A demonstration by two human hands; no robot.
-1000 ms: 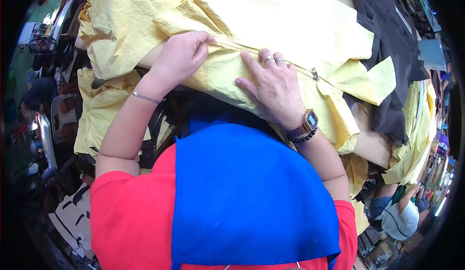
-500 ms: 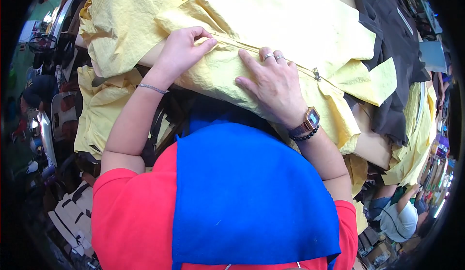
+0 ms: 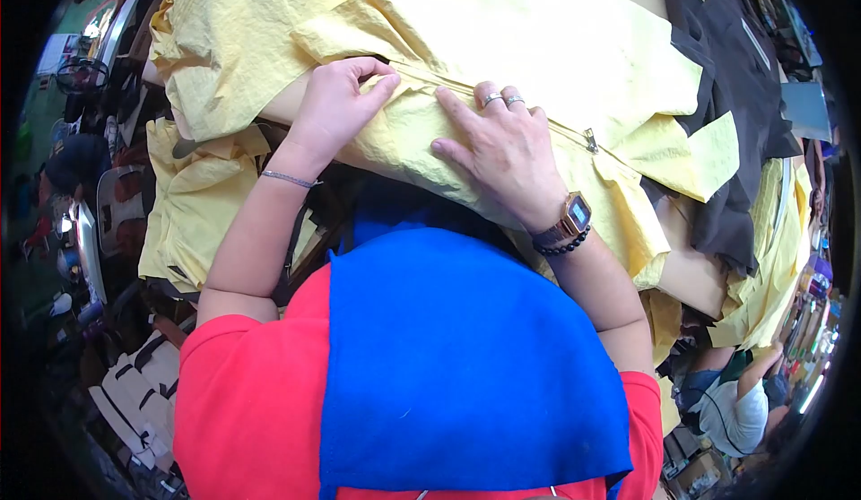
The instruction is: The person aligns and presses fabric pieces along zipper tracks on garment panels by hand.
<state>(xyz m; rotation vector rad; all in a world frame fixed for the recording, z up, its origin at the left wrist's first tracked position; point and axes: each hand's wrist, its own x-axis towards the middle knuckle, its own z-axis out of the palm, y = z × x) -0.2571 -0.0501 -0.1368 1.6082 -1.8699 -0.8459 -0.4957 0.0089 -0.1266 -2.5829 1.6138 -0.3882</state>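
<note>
A yellow garment (image 3: 538,43) with a long zipper lies across the work surface in front of me. The metal zipper pull (image 3: 591,140) rests near the right end of the zipper. My left hand (image 3: 345,105) pinches the fabric edge at the zipper's left end between thumb and fingertips. My right hand (image 3: 502,150), with rings on two fingers, lies spread on the yellow cloth just below the zipper, its fingertips at the zipper's edge. A watch (image 3: 576,214) and a dark bead bracelet are on the right wrist.
Dark cloth (image 3: 731,114) lies at the right, beside more yellow cloth (image 3: 771,249). Another yellow piece (image 3: 202,195) hangs at the left. A person in a white top (image 3: 737,415) is at the lower right. White items (image 3: 139,401) with black strips are at the lower left.
My left hand has shifted slightly along the zipper's left end and its wrist has turned a little. My right hand stays nearly in place on the cloth.
</note>
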